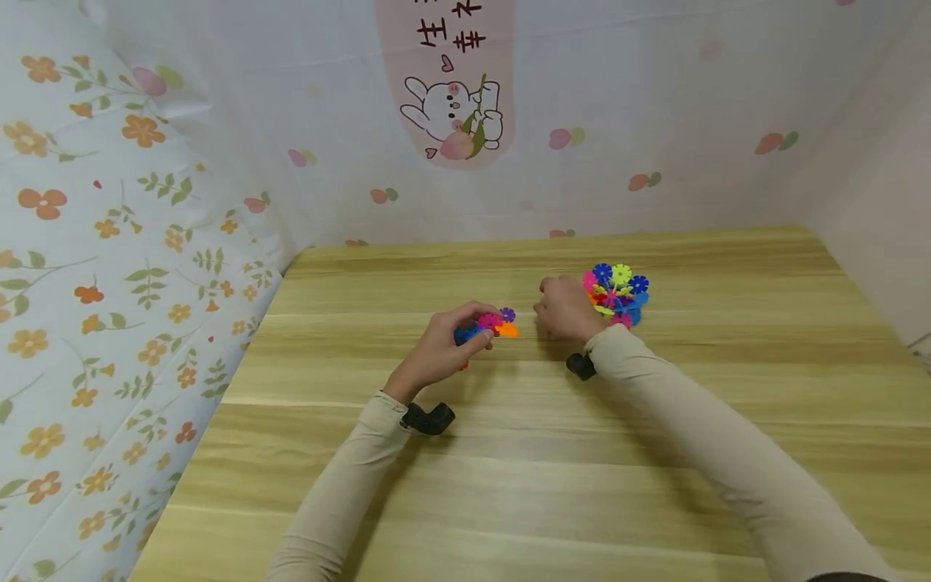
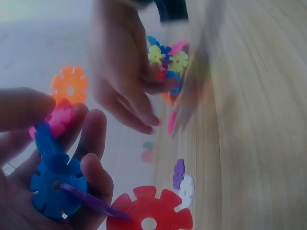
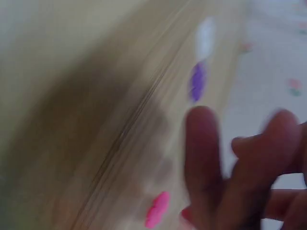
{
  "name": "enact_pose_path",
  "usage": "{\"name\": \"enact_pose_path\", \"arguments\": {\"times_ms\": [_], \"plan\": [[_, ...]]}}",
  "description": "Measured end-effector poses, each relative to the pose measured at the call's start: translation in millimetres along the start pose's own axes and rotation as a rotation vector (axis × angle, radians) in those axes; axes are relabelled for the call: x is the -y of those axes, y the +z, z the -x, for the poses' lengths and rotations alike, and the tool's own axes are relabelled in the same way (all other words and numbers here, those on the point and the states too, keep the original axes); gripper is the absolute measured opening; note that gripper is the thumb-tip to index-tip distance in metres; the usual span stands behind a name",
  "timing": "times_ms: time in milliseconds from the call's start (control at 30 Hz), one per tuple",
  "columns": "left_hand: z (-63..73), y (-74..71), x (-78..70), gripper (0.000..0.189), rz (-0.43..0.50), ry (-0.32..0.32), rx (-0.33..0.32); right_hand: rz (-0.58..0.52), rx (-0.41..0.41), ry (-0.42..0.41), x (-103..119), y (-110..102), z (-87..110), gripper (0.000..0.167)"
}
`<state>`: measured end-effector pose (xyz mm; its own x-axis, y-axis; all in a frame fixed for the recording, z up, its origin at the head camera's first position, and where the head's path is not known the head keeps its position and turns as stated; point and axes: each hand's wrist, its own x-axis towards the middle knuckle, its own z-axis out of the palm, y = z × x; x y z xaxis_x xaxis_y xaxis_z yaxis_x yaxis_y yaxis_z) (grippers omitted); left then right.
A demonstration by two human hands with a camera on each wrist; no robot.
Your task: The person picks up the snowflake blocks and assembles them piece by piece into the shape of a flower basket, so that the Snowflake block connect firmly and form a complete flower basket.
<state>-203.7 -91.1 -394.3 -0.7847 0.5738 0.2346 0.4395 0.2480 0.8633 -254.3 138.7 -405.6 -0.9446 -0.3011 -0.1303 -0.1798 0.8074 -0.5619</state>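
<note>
My left hand (image 1: 447,343) holds a small chain of joined plastic snowflake discs. The left wrist view shows its orange disc (image 2: 70,86), pink disc (image 2: 58,120), blue disc (image 2: 58,187), purple disc (image 2: 96,201) edge-on, and large red disc (image 2: 148,211). Thumb and fingers curl around the pink and blue parts. My right hand (image 1: 569,309) hovers over the table beside the disc pile (image 1: 617,295), its fingers loosely bent and apart, with no disc plainly held. Near its fingers a loose pink disc (image 3: 157,209) lies on the table.
A purple disc (image 3: 197,82) and a white disc (image 3: 205,38) lie on the wooden table (image 1: 509,485) between the hands. Behind the table hangs a printed cloth (image 1: 291,97), with flowered cloth (image 1: 109,323) on the left. Each wrist carries a black mount (image 1: 429,419).
</note>
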Motion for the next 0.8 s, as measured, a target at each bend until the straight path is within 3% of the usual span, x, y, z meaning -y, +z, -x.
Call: {"name": "enact_pose_path", "arguments": {"times_ms": [100,233,333,433,567,700,800], "plan": [[0.7,-2.0,0.4,0.026,0.015,-0.004,-0.004,0.259,-0.021,-0.007,1.3,10.1,-13.0,0.013],[0.6,-4.1,0.7,0.026,0.014,0.001,0.002,0.338,-0.093,-0.025,6.1,22.8,-14.6,0.013],[0.1,-5.8,0.6,0.025,0.012,0.004,0.0,0.326,-0.179,-0.082,7.4,27.5,-10.8,0.011],[-0.1,-5.9,1.9,0.024,0.027,0.008,-0.008,0.295,-0.213,-0.113,4.9,27.5,-6.3,0.006],[-0.3,-5.1,4.8,0.023,0.052,0.007,-0.007,0.235,-0.202,-0.096,0.7,24.3,-2.7,0.002],[-0.9,-3.8,5.7,0.024,0.055,-0.015,-0.011,0.212,-0.177,-0.085,-0.4,22.1,-2.8,0.02],[-1.3,-2.8,2.2,0.024,0.06,-0.026,-0.014,0.204,-0.162,-0.089,0.3,20.6,-3.5,0.017]]}}
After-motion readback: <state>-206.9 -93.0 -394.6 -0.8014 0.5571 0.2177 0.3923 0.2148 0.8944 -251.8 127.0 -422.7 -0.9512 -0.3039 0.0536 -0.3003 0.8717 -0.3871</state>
